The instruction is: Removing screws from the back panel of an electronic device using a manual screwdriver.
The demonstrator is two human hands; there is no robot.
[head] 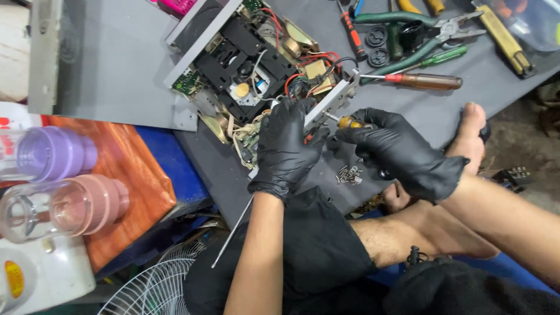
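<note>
Both gloved hands: right hand (402, 153) aims small screwdriver (343, 121) leftward into chassis (256, 70).

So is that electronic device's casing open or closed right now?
Open: the device shows its bare circuit boards, wires and black mechanism, with no cover over them.

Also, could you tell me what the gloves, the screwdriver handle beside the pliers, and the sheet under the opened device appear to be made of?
The gloves on the left hand and right hand look like thin black nitrile or latex: a tight, wrinkled, faintly shiny skin. The screwdriver handle seems translucent brown plastic with a red collar, glossy. The sheet under the opened device looks like matte grey painted metal or rigid plastic; I cannot tell which.
</note>
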